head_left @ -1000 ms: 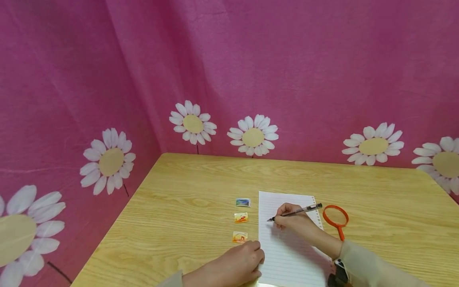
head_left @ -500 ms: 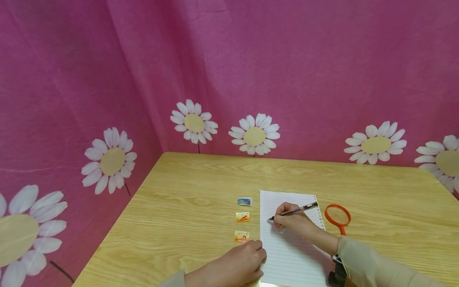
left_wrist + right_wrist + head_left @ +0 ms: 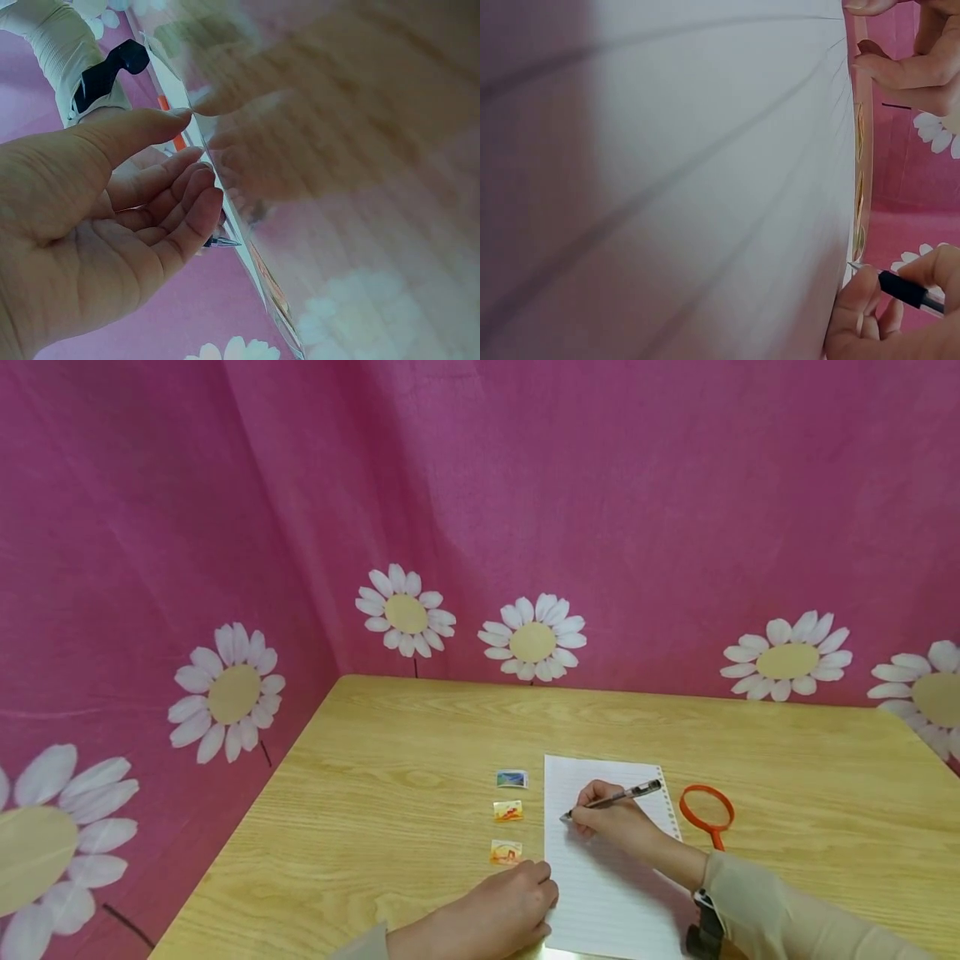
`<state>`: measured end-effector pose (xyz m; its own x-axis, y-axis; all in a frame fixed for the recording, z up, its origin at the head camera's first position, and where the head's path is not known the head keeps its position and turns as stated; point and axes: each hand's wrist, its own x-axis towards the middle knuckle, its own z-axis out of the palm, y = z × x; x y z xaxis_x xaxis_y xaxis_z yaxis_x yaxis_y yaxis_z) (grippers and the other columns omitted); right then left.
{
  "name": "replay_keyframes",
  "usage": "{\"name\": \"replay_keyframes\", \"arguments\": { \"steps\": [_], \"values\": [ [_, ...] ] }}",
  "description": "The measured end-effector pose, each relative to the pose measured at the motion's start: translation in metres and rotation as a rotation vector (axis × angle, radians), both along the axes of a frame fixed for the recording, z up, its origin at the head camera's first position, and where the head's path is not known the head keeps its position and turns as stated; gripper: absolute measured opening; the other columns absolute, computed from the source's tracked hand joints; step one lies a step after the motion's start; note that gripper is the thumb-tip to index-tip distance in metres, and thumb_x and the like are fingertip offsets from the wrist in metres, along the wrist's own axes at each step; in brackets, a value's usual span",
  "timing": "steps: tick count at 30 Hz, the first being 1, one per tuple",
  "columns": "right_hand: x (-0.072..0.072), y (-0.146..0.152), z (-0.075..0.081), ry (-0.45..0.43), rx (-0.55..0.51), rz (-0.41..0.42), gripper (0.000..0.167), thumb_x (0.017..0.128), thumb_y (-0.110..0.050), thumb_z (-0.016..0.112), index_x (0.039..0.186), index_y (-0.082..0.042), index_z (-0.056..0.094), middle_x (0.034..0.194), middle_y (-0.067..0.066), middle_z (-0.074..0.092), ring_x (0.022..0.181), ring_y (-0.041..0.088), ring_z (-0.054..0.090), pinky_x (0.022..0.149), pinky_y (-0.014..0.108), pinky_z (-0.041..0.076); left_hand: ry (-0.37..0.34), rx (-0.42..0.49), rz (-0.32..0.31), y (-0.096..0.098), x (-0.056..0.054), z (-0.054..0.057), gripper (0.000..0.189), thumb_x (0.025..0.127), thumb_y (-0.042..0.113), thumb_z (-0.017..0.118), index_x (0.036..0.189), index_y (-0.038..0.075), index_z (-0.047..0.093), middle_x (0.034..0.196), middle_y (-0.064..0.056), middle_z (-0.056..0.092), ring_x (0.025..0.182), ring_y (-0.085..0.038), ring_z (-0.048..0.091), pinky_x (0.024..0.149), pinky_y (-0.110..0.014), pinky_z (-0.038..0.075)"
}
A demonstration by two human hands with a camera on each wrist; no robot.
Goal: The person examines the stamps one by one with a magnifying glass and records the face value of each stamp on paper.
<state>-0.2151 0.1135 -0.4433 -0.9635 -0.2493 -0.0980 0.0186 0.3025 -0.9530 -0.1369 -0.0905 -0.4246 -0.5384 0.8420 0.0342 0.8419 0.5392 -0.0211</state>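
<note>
Pointing left and slightly toward the near side, the pen slants over the lined sheet, its long axis rising from the tip to the rear end at the far right. Compared with a second ago, that rear end has swung a little left: in the head view it then reached past the sheet's punched right edge and now stops about at it, while the tip stays over nearly the same spot in the sheet's left part. The right sleeve covers more of the handle of the red magnifying glass. The right hand pinches the pen close to its tip, most of the barrel lying beyond the thumb, up and to the right. The left hand, loosely bent around nothing, rests at the sheet's left edge, just nearer than the three small cards on the table.
</note>
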Motion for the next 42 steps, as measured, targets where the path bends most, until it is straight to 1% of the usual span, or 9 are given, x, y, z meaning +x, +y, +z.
{"name": "replay_keyframes", "arguments": {
  "steps": [3, 7, 13, 16, 21, 25, 31, 38, 42],
  "values": [
    [0.0, -0.0009, 0.0017, 0.002, 0.039, 0.004, 0.007, 0.077, 0.0, 0.059, 0.079, -0.002, 0.052, 0.065, -0.003, 0.058, 0.06, 0.006, 0.057, 0.059, 0.021, 0.05, 0.056, -0.015, -0.011, 0.0002, 0.0015, 0.0013, 0.015, 0.085, 0.028, 0.074, 0.089, 0.016, 0.068, 0.08, 0.009, 0.055, 0.066, 0.0, 0.041, 0.062, -0.011, 0.034],
    [-0.0001, 0.0001, 0.0025, 0.022, 0.078, 0.045, 0.007, 0.077, -0.001, 0.058, 0.081, -0.002, 0.053, 0.066, -0.003, 0.056, 0.063, 0.006, 0.056, 0.06, 0.02, 0.049, 0.098, -0.028, -0.026, 0.0004, 0.0028, 0.002, 0.017, 0.085, 0.031, 0.074, 0.087, 0.016, 0.068, 0.079, 0.009, 0.055, 0.066, 0.0, 0.042, 0.062, -0.011, 0.035],
    [-0.0019, 0.0029, 0.0011, 0.031, 0.063, 0.092, 0.008, 0.079, -0.002, 0.059, 0.083, 0.0, 0.052, 0.07, -0.003, 0.056, 0.065, 0.006, 0.057, 0.061, 0.021, 0.05, 0.104, -0.035, -0.025, 0.0003, 0.003, 0.0013, 0.018, 0.084, 0.033, 0.075, 0.086, 0.016, 0.068, 0.078, 0.009, 0.054, 0.067, 0.0, 0.043, 0.064, -0.012, 0.037],
    [-0.0017, 0.0029, 0.001, 0.028, 0.058, 0.075, 0.008, 0.08, -0.003, 0.059, 0.083, 0.0, 0.052, 0.07, -0.003, 0.057, 0.064, 0.006, 0.057, 0.061, 0.021, 0.05, 0.112, -0.028, -0.026, 0.0001, 0.0029, 0.0007, 0.018, 0.084, 0.032, 0.075, 0.086, 0.016, 0.067, 0.078, 0.009, 0.054, 0.066, 0.0, 0.043, 0.063, -0.012, 0.036],
    [0.0008, 0.0026, 0.0016, 0.001, 0.049, 0.031, 0.007, 0.08, -0.004, 0.059, 0.082, -0.002, 0.053, 0.068, -0.004, 0.057, 0.064, 0.005, 0.057, 0.062, 0.021, 0.05, 0.095, -0.016, -0.024, 0.0005, 0.0033, 0.0, 0.014, 0.083, 0.029, 0.075, 0.084, 0.017, 0.067, 0.078, 0.009, 0.053, 0.065, -0.001, 0.043, 0.06, -0.012, 0.034],
    [0.0009, 0.0024, 0.0022, 0.0, 0.04, 0.036, 0.007, 0.08, -0.003, 0.059, 0.082, -0.003, 0.052, 0.067, -0.004, 0.056, 0.063, 0.005, 0.056, 0.062, 0.021, 0.049, 0.093, -0.018, -0.014, 0.0008, 0.0036, -0.0002, 0.014, 0.083, 0.029, 0.075, 0.084, 0.017, 0.067, 0.078, 0.009, 0.054, 0.065, -0.001, 0.042, 0.06, -0.012, 0.034],
    [0.0008, 0.0005, 0.0027, 0.014, 0.078, 0.033, 0.01, 0.077, -0.003, 0.059, 0.08, -0.004, 0.05, 0.066, -0.004, 0.053, 0.063, 0.006, 0.053, 0.059, 0.02, 0.046, 0.107, -0.04, -0.008, 0.0007, 0.0047, 0.0015, 0.019, 0.084, 0.032, 0.076, 0.086, 0.016, 0.068, 0.079, 0.008, 0.054, 0.066, -0.001, 0.043, 0.062, -0.012, 0.036],
    [0.0009, 0.0042, 0.0025, -0.004, 0.051, 0.008, 0.006, 0.08, -0.003, 0.058, 0.081, -0.003, 0.052, 0.067, -0.003, 0.057, 0.062, 0.006, 0.057, 0.062, 0.022, 0.051, 0.085, -0.045, 0.009, 0.0018, 0.0066, 0.0021, 0.018, 0.084, 0.032, 0.075, 0.088, 0.016, 0.068, 0.081, 0.008, 0.055, 0.068, -0.002, 0.045, 0.063, -0.012, 0.037],
    [-0.0003, 0.007, 0.002, -0.006, 0.037, -0.001, 0.006, 0.08, -0.003, 0.058, 0.081, -0.002, 0.052, 0.067, -0.003, 0.058, 0.062, 0.006, 0.057, 0.062, 0.023, 0.052, 0.084, -0.052, 0.013, 0.0022, 0.0062, 0.0018, 0.019, 0.085, 0.033, 0.075, 0.089, 0.016, 0.068, 0.081, 0.008, 0.055, 0.069, -0.002, 0.045, 0.065, -0.013, 0.039]
  ]
}}
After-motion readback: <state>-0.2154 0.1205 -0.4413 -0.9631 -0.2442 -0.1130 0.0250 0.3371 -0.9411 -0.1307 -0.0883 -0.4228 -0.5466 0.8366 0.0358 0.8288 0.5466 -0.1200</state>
